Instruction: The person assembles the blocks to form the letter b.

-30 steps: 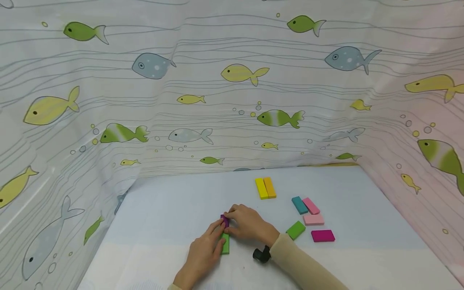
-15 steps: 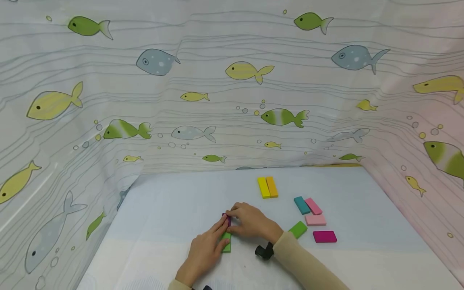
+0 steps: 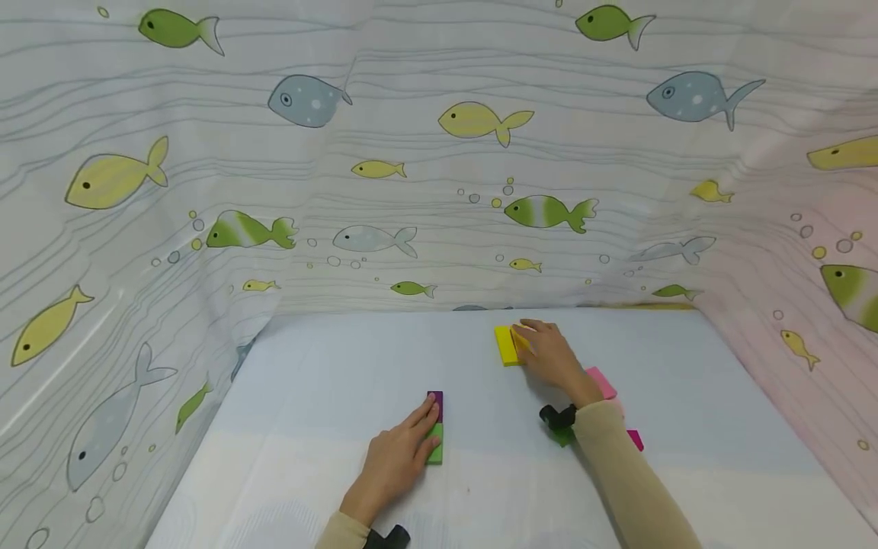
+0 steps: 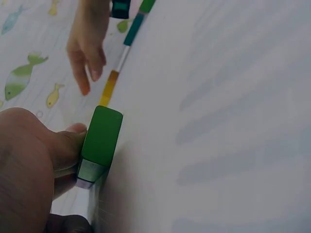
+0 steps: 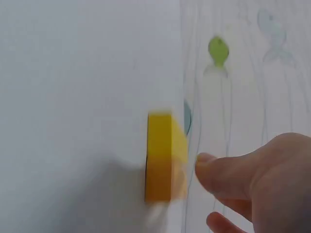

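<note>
My left hand (image 3: 391, 465) rests on a purple block (image 3: 440, 409) and a green block (image 3: 437, 457) that stand end to end in one line. Its fingertips lie on the purple block and its thumb touches the green one. Farther back, my right hand (image 3: 549, 354) reaches over an orange block (image 5: 158, 183), largely covering it in the head view. In the right wrist view the thumb and fingers are spread apart, with a gap to that block. Against the orange block lies a yellow block (image 3: 506, 348).
Right of centre, partly behind the right wrist, are a pink block (image 3: 601, 383), another green block (image 3: 562, 438) and a magenta block (image 3: 636, 440). A teal block (image 4: 133, 30) shows in the left wrist view. Fish-patterned cloth (image 3: 384, 206) walls the white table.
My right hand has left the purple block and moved back and right to the orange block. The left hand has stayed on the purple and green blocks.
</note>
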A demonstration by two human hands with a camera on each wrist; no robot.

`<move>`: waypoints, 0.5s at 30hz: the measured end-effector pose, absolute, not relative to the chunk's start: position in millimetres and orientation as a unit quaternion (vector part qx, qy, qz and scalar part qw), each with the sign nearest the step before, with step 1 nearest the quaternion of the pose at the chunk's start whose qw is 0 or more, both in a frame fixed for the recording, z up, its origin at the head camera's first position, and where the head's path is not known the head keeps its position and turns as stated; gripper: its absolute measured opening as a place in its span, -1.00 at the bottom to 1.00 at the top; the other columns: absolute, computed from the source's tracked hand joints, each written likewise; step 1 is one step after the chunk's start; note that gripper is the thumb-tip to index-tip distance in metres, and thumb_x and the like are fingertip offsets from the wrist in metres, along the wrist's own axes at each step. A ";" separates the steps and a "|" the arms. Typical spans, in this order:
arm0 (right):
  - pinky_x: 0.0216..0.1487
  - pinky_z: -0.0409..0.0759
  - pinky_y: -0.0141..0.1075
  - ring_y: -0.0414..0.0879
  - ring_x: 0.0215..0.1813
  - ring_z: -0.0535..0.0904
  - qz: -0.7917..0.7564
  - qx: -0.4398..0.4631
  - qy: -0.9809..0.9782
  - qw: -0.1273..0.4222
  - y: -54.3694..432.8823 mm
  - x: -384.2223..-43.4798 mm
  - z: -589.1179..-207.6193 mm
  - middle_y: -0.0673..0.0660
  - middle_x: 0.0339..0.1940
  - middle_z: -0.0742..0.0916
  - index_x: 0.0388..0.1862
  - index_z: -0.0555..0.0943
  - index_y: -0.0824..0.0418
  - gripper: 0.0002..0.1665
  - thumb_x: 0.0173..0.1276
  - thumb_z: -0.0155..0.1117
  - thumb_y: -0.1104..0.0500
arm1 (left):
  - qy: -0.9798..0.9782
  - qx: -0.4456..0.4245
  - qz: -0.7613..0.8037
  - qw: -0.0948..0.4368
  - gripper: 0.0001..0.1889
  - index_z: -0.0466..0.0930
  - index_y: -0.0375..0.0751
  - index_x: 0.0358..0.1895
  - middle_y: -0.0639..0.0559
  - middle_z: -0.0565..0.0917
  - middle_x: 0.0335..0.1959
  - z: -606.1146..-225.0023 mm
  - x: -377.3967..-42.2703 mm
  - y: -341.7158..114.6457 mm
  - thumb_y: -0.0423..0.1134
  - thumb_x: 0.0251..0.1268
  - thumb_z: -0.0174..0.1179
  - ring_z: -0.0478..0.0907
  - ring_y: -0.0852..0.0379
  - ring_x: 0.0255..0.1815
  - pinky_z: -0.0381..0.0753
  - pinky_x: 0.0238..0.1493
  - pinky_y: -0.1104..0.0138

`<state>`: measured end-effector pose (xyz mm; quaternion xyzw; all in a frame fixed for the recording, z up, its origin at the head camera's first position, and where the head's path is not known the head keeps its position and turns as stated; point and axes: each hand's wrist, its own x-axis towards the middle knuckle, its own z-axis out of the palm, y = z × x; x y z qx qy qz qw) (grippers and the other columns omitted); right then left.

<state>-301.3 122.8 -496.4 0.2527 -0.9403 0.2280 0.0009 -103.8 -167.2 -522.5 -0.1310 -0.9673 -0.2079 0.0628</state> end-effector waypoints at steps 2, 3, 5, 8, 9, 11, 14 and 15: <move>0.56 0.32 0.35 0.41 0.54 0.39 0.214 0.255 -0.943 -0.012 132.0 -305.9 -502.1 0.33 0.60 0.48 0.55 0.49 0.25 -0.36 0.53 0.32 0.20 | -0.967 -0.129 -0.210 0.058 -0.46 0.50 -0.15 0.52 0.04 0.43 0.62 -523.2 -101.7 -168.1 -0.07 0.58 0.22 0.79 -0.16 0.07 0.72 -0.39 0.12; 0.56 0.31 0.36 0.42 0.55 0.39 0.210 0.264 -0.941 -0.019 134.8 -307.3 -504.8 0.35 0.61 0.47 0.55 0.48 0.27 -0.36 0.54 0.31 0.21 | -0.967 -0.128 -0.211 0.057 -0.46 0.50 -0.15 0.52 0.05 0.44 0.61 -523.2 -100.8 -168.3 -0.07 0.58 0.22 0.80 -0.16 0.04 0.71 -0.41 0.13; 0.56 0.30 0.37 0.46 0.56 0.37 0.214 0.281 -0.935 -0.035 137.6 -308.9 -510.0 0.40 0.61 0.45 0.55 0.47 0.30 -0.37 0.55 0.29 0.22 | -0.967 -0.127 -0.213 0.056 -0.46 0.50 -0.14 0.51 0.05 0.44 0.61 -523.4 -99.4 -168.4 -0.06 0.58 0.22 0.80 -0.16 0.02 0.70 -0.42 0.14; 0.56 0.28 0.38 0.48 0.58 0.33 0.222 0.293 -0.929 -0.053 136.5 -309.2 -513.7 0.40 0.65 0.39 0.56 0.46 0.27 -0.37 0.57 0.28 0.20 | -0.967 -0.127 -0.212 0.059 -0.46 0.50 -0.13 0.52 0.07 0.44 0.61 -523.3 -99.6 -167.6 -0.05 0.59 0.20 0.80 -0.17 0.03 0.73 -0.38 0.09; 0.55 0.28 0.39 0.49 0.58 0.32 0.221 0.292 -0.929 -0.053 135.2 -309.1 -513.9 0.40 0.66 0.37 0.56 0.47 0.25 -0.38 0.57 0.28 0.19 | -0.967 -0.127 -0.211 0.062 -0.46 0.50 -0.12 0.52 0.08 0.44 0.61 -523.0 -100.0 -167.2 -0.04 0.59 0.20 0.80 -0.17 0.04 0.74 -0.37 0.07; 0.57 0.27 0.38 0.47 0.60 0.29 0.223 0.277 -0.933 -0.058 132.5 -308.4 -513.6 0.34 0.70 0.34 0.57 0.48 0.18 -0.37 0.57 0.29 0.16 | -0.967 -0.127 -0.212 0.065 -0.46 0.50 -0.13 0.52 0.07 0.44 0.61 -522.1 -101.0 -166.6 -0.04 0.59 0.20 0.80 -0.18 0.07 0.76 -0.32 0.02; 0.56 0.28 0.40 0.46 0.61 0.27 0.207 0.267 -0.940 -0.051 128.7 -307.2 -513.1 0.28 0.72 0.31 0.57 0.49 0.13 -0.37 0.57 0.31 0.12 | -0.966 -0.129 -0.214 0.066 -0.46 0.50 -0.15 0.51 0.05 0.45 0.61 -520.4 -101.9 -166.5 -0.06 0.58 0.21 0.79 -0.19 0.10 0.77 -0.30 0.00; 0.56 0.28 0.40 0.45 0.62 0.27 0.201 0.264 -0.942 -0.048 127.2 -306.8 -513.1 0.26 0.73 0.30 0.57 0.49 0.11 -0.37 0.57 0.31 0.10 | -0.966 -0.130 -0.214 0.065 -0.46 0.50 -0.16 0.51 0.04 0.45 0.61 -519.8 -102.0 -166.7 -0.07 0.58 0.22 0.79 -0.19 0.11 0.77 -0.30 -0.01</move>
